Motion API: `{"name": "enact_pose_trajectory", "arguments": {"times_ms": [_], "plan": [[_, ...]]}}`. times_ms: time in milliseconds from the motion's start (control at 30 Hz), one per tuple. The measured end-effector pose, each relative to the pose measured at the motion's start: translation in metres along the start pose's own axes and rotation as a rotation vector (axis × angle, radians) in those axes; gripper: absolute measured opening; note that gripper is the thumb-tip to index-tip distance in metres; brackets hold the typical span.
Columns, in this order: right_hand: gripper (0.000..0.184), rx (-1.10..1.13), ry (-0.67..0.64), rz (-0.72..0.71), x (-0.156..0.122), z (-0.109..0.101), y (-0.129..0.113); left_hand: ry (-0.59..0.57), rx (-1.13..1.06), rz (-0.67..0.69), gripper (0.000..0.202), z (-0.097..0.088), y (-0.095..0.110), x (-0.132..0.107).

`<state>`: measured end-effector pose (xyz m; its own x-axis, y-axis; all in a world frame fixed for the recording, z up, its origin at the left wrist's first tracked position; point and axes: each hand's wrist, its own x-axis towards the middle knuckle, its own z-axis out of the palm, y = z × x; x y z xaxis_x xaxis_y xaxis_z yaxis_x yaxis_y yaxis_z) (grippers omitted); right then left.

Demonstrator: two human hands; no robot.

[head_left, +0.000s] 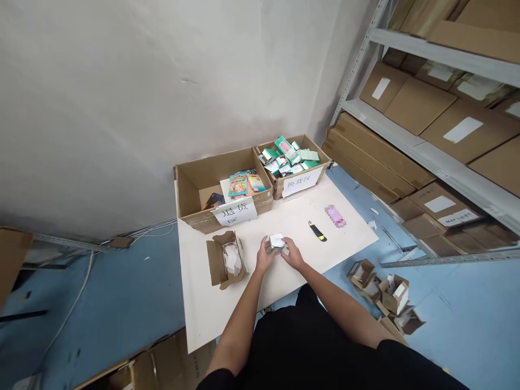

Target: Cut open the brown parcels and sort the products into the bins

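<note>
Between my two hands is a small white and green box (277, 241), held over the near part of the white table (260, 290). My left hand (265, 255) grips its left side, and my right hand (291, 253) has its fingers closed on the right side. Left of my hands stands an opened small cardboard box (217, 264) with crumpled white paper (232, 259) inside. To the right lies a black and yellow utility knife (317, 231). Farther right is a pink item (335, 215), blurred by pixels.
At the table's back, a large labelled carton (190, 219) holds booklets; another carton (278, 188) holds several green and white boxes. Opened small boxes (390, 295) lie on the blue floor at right. Metal shelving (406, 132) with cartons rises on the right, a wall behind.
</note>
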<state>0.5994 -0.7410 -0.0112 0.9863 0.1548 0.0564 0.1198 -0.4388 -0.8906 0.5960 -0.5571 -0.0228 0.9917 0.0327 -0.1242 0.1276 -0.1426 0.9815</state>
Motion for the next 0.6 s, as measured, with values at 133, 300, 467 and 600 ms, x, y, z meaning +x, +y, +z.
{"name": "enact_pose_trajectory", "arguments": {"times_ms": [133,300,467,600], "plan": [[0.058,0.386,-0.015,0.206,0.02,0.003,0.016,0.131,-0.062,-0.075,0.058,0.022,-0.002,0.005],[0.046,0.499,-0.043,0.193,0.081,-0.033,0.026,0.277,-0.04,0.005,0.046,0.059,0.033,0.048],[0.046,0.484,0.023,0.014,0.175,-0.124,0.004,0.315,-0.024,0.142,0.046,0.108,0.117,0.136],[0.05,0.383,0.058,-0.106,0.259,-0.206,-0.021,0.285,0.054,0.214,0.05,0.142,0.198,0.217]]}}
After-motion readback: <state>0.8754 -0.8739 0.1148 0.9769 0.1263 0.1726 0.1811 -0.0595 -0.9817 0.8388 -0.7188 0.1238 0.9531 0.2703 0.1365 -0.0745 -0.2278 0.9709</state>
